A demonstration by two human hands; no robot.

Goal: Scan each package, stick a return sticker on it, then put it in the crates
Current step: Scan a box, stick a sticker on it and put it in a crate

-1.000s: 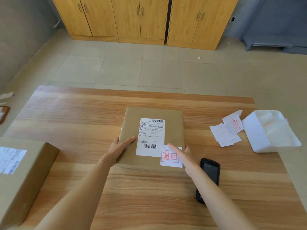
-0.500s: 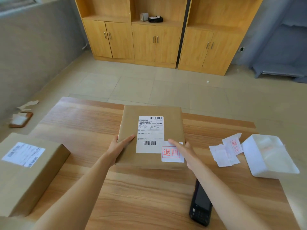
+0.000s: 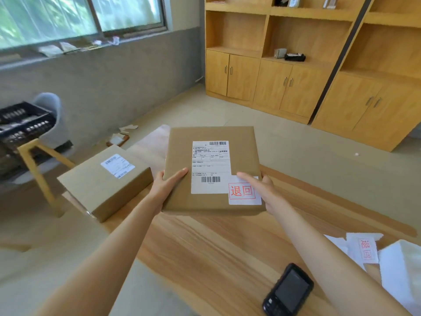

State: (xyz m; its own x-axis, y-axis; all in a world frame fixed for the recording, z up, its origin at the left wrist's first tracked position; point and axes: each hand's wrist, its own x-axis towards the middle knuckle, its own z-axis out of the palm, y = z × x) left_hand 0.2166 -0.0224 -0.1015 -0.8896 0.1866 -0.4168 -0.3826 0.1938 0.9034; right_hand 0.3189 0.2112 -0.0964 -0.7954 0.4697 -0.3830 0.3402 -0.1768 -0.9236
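Note:
A flat brown package (image 3: 182, 156) with a white shipping label and a red-printed return sticker (image 3: 243, 193) is held up above the wooden table (image 3: 216, 252). My left hand (image 3: 167, 184) grips its near left edge, thumb on top. My right hand (image 3: 262, 188) grips the near right corner, thumb lying across the sticker. A second brown package (image 3: 102, 181) with a label lies on the table's left end. The black handheld scanner (image 3: 288, 291) lies on the table near my right forearm. A black crate (image 3: 22, 124) stands at the far left.
Loose return stickers (image 3: 364, 247) and a white box (image 3: 401, 270) lie at the table's right end. A wooden stand (image 3: 38, 169) and grey chair are by the crate. Wooden cabinets (image 3: 296, 87) line the back wall. Paper scraps litter the floor.
Both hands have lifted the stickered package off the table and carried it left. The view has swung left and up, bringing the crate and window into sight.

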